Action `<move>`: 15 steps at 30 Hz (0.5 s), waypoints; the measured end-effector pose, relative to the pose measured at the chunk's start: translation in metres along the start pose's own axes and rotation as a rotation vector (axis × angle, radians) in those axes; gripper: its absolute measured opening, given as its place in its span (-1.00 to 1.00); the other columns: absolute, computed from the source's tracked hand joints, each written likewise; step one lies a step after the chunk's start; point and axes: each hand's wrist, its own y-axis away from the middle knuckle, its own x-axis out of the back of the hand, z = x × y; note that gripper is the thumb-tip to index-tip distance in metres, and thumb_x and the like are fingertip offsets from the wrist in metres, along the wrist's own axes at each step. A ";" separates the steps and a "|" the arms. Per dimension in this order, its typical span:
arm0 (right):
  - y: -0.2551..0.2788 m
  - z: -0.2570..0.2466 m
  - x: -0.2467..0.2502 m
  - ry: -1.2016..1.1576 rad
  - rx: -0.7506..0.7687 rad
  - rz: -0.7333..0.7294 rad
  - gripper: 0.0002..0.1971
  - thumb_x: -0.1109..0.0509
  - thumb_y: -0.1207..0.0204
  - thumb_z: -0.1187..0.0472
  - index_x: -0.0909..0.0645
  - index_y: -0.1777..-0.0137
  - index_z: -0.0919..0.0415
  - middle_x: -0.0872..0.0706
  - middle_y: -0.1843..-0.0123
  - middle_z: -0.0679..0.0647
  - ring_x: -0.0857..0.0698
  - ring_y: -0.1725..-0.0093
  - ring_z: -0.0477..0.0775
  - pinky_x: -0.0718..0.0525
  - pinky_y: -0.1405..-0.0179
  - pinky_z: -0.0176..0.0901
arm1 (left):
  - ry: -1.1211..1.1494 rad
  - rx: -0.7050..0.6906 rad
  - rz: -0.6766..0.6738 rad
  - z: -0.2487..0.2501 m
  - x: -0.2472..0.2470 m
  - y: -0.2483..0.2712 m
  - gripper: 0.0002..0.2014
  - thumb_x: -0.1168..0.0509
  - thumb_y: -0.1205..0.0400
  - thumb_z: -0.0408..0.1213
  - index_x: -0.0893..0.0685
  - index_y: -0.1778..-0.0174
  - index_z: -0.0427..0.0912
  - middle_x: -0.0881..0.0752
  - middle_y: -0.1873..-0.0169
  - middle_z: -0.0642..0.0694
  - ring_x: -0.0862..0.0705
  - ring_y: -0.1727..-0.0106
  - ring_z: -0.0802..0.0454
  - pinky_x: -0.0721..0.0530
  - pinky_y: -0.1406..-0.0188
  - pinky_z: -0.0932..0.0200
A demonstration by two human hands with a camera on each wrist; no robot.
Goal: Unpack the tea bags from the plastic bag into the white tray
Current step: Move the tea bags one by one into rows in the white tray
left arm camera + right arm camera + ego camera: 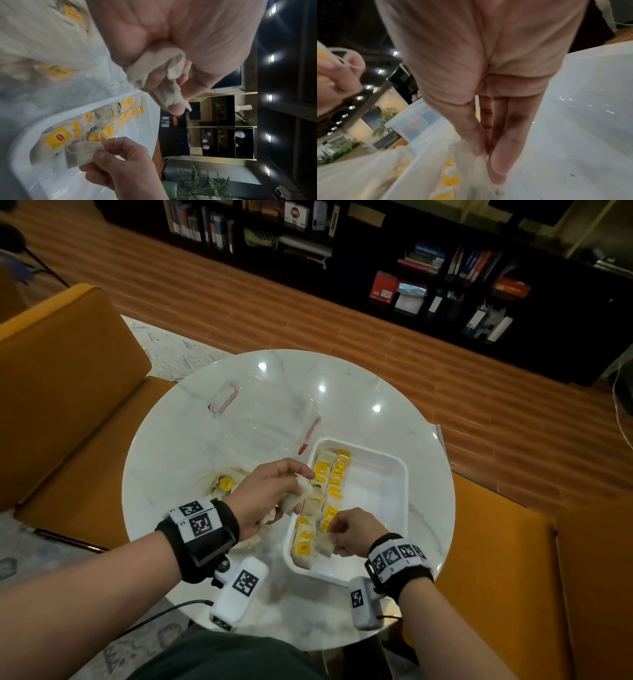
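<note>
Glossy marble-look table (pixel 394 419); smooth glossy white plastic tray (pixel 383 484); clear plastic container (pixel 267 416) at upper centre; matt, papery tea bags (pixel 310 529) with yellow tags.

Round white marble tabletop (pixel 394 419). Clear plastic container with red clips (pixel 263 419) sits on its far-left part. Mustard-orange sofa (pixel 68 392) wraps the left side, matching seat (pixel 507 559) on the right. Wood-plank floor (pixel 308 313) beyond, dark bookshelf (pixel 445 268) with books and binders along the far wall.

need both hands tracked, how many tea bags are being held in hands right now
2 visible. One tea bag is gripped in the left hand, raised beside the white tray; one is pinched by the right hand over the tray's near end. More may be hidden in the left palm.
</note>
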 end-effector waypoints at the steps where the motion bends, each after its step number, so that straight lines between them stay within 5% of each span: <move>1: -0.005 0.000 -0.002 0.028 -0.022 0.012 -0.84 -0.40 -0.61 0.41 -0.70 0.04 0.13 -0.82 -0.02 0.16 -0.89 0.11 0.11 -0.87 -0.01 0.01 | 0.000 -0.009 -0.002 0.000 0.002 0.000 -0.74 -0.22 -0.67 -0.59 -0.75 -0.09 -0.25 -0.64 0.36 -0.20 -0.68 0.40 -0.09 -0.22 0.75 0.32; 9: -0.021 -0.001 -0.004 0.083 -0.119 0.113 -0.93 -0.50 -0.54 0.26 -0.68 0.09 0.09 -0.87 0.21 0.08 -0.86 0.23 0.01 -0.87 0.07 -0.03 | -0.014 -0.042 0.011 0.004 0.012 0.002 -0.83 -0.38 -0.68 -0.49 -0.70 -0.16 -0.25 -0.80 0.26 -0.14 -0.81 0.20 -0.24 -0.20 0.75 0.32; 15: -0.015 -0.004 -0.004 0.251 -0.113 0.125 -0.86 -0.55 -0.51 0.14 -0.65 0.03 -0.05 -0.81 -0.01 0.00 -0.82 0.02 0.06 -0.72 0.09 -0.15 | -0.033 -0.044 0.010 0.004 0.011 0.001 -0.81 -0.47 -0.64 -0.40 -0.71 -0.16 -0.24 -0.84 0.22 -0.19 -0.73 0.18 -0.19 -0.23 0.71 0.31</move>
